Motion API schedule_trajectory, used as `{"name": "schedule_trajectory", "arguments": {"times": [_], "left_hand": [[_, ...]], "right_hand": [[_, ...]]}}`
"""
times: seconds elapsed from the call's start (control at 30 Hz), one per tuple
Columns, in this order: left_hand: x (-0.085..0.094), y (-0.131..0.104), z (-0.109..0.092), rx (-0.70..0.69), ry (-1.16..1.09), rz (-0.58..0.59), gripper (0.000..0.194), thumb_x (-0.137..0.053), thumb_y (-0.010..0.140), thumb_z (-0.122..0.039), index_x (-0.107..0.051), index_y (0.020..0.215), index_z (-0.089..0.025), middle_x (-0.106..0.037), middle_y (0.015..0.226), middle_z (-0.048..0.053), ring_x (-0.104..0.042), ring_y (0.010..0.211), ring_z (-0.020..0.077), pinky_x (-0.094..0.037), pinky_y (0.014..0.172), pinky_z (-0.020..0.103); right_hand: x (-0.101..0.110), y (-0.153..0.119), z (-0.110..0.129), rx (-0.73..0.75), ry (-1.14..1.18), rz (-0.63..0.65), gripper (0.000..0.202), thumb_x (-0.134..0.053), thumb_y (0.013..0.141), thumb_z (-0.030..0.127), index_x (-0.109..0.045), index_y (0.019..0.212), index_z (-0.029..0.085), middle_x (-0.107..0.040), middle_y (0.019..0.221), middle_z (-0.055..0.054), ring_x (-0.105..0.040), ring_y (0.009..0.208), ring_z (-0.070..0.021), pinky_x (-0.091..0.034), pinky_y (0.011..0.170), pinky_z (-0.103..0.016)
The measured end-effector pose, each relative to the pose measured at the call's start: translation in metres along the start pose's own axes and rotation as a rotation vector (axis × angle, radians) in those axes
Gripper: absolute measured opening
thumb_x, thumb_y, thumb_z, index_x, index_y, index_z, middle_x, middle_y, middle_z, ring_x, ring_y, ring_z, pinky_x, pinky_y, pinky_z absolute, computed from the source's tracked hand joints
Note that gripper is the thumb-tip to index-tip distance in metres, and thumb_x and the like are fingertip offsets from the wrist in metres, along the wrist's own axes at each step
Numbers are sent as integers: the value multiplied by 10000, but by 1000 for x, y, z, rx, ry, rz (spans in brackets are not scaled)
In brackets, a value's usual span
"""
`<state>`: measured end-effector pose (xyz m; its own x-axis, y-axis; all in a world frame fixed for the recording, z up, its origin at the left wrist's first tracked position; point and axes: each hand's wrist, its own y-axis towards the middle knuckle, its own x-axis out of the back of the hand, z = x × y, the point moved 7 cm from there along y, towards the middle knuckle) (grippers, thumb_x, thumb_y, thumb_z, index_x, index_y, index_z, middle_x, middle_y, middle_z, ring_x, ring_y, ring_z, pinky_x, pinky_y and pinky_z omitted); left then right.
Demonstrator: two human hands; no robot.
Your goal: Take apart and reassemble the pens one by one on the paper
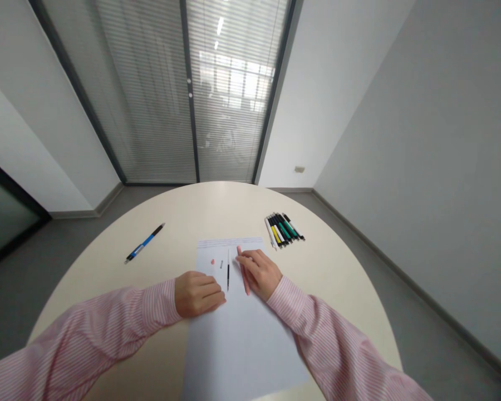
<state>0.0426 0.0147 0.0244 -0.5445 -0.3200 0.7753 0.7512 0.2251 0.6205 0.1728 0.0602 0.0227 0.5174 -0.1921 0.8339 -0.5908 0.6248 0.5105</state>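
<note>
Press the white sheet (242,345) flat. Steady the pink barrel (245,283) under the partly curled right grip (264,274); cannot tell if pinched. Avoid nudging the refill (228,275), spring (221,264) and red piece (212,262), just beyond the left grip (198,293), loosely folded with contents hidden.

Blinds (150,100) hang beyond the round table (342,278).

You're getting decent soft light here, with glare blowing out patches behind the blinds (234,83). Your sleeves (108,328) are throwing soft shadows on the table (338,312) and paper (242,351). Your wide lens is tilting the walls (442,111) and stretching the edges, and the small pen parts (228,276) are looking kinda mushy
</note>
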Motion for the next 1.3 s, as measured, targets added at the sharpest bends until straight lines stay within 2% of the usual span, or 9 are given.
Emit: {"name": "schedule_trajectory", "arguments": {"times": [0.1, 0.2, 0.33, 0.57, 0.9, 1.0, 1.1, 1.17, 1.3], "left_hand": [[5, 6, -5, -84, 9, 30, 219, -491, 869, -201, -566, 665, -173, -545, 557, -2, -522, 547, 118, -384, 500, 229], [12, 13, -10, -114, -3, 54, 249, -509, 826, -214, -506, 580, -181, -502, 520, -6, -462, 493, 133, -306, 439, 274], [10, 14, -18, -136, -122, 130, 218, -507, 750, -199, -440, 542, -197, -458, 489, -16, -392, 435, 137, -225, 399, 316], [-15, 3, -18, -86, -276, 338, 138, -493, 692, -220, -420, 575, -207, -500, 537, -22, -426, 443, 137, -235, 393, 322], [-17, 2, -15, -74, -323, 340, 159, -493, 685, -206, -386, 568, -205, -484, 530, -25, -414, 446, 132, -207, 396, 310], [-17, 2, -13, -54, -340, 330, 158, -483, 682, -189, -381, 562, -201, -489, 535, -23, -414, 452, 128, -214, 401, 302], [-18, 3, -13, -37, -344, 344, 180, -483, 667, -178, -356, 541, -196, -476, 527, -22, -402, 453, 125, -205, 403, 297], [-18, 3, -13, -34, -344, 356, 195, -487, 664, -182, -344, 533, -194, -464, 517, -21, -391, 451, 125, -193, 405, 296], [-18, 4, -12, -32, -347, 363, 191, -494, 663, -186, -355, 533, -194, -471, 520, -19, -388, 455, 125, -191, 409, 293]], "right_hand": [[6, -3, 23, 31, -18, 35, 158, -461, 850, 217, -613, 870, 176, -606, 721, -69, -524, 624, -169, -405, 571, -285], [1, -12, 56, 161, -10, 92, 257, -476, 824, 283, -529, 588, 197, -516, 498, 3, -410, 411, -106, -241, 428, -265], [-16, -24, 82, 258, -3, 156, 272, -463, 782, 267, -462, 520, 195, -506, 429, 27, -368, 335, -89, -124, 407, -289], [-24, -24, 84, 232, 11, 205, 216, -456, 756, 267, -488, 556, 191, -568, 458, 43, -441, 337, -85, -126, 398, -269], [-20, -23, 79, 220, 162, 210, 256, -469, 754, 269, -429, 513, 190, -541, 447, 53, -427, 349, -68, -168, 401, -255], [-7, -16, 64, 82, 257, 103, 267, -457, 813, 267, -454, 555, 196, -503, 454, 54, -436, 384, -67, -252, 421, -232], [8, -11, 29, -240, 235, -61, 159, -421, 874, 235, -547, 787, 191, -519, 546, 40, -477, 471, -84, -353, 501, -207], [14, -11, 9, -400, 137, -136, 141, -468, 862, 271, -548, 939, 185, -556, 646, 9, -522, 590, -121, -393, 569, -227], [6, -11, -10, -490, -28, -98, 433, -586, 777, 385, -493, 1143, 174, -579, 749, -40, -526, 745, -212, -425, 630, -299]]}}
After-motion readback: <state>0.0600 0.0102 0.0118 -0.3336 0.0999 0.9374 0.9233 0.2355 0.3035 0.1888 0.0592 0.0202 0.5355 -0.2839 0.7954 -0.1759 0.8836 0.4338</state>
